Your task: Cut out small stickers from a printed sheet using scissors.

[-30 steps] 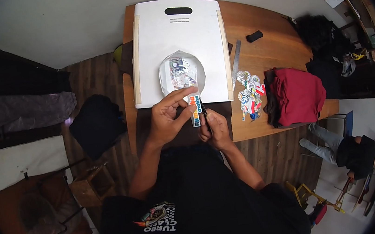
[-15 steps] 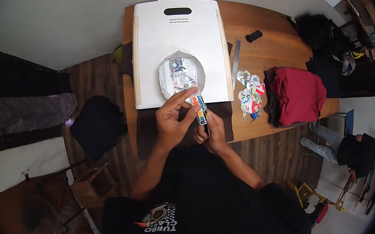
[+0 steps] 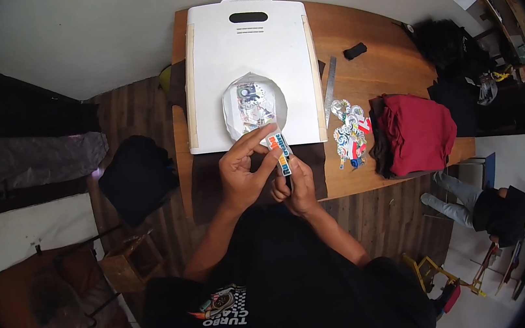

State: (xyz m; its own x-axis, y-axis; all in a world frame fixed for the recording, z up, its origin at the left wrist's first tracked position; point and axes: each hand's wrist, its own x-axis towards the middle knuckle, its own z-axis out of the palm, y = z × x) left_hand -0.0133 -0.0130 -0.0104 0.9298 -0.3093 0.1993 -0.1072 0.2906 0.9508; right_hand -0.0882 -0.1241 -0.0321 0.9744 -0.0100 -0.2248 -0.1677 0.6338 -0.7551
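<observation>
Between the fingers and thumb of my left hand (image 3: 240,172) is a small white-edged sticker (image 3: 279,154) with multicoloured lettering. Close against its lower end, my right hand (image 3: 299,185) is curled round a slim dark tool (image 3: 288,182); its kind is mostly hidden by the fingers. Both hands are held up over the table's near edge. Just beyond them, a round whitish container (image 3: 281,106) with printed cut pieces inside stands on a white board (image 3: 210,59). To the right lies a pile of colourful cut-out stickers (image 3: 352,132).
A steel ruler (image 3: 330,83) lies beside the board on the wooden table (image 3: 380,51). Folded red cloth (image 3: 419,131) sits at the right, and a small black object (image 3: 355,51) farther back. Another person (image 3: 501,213) is off to the right.
The sticker has tilted slightly in my fingers, its lower end swinging a little to the right. My hands have otherwise hardly moved.
</observation>
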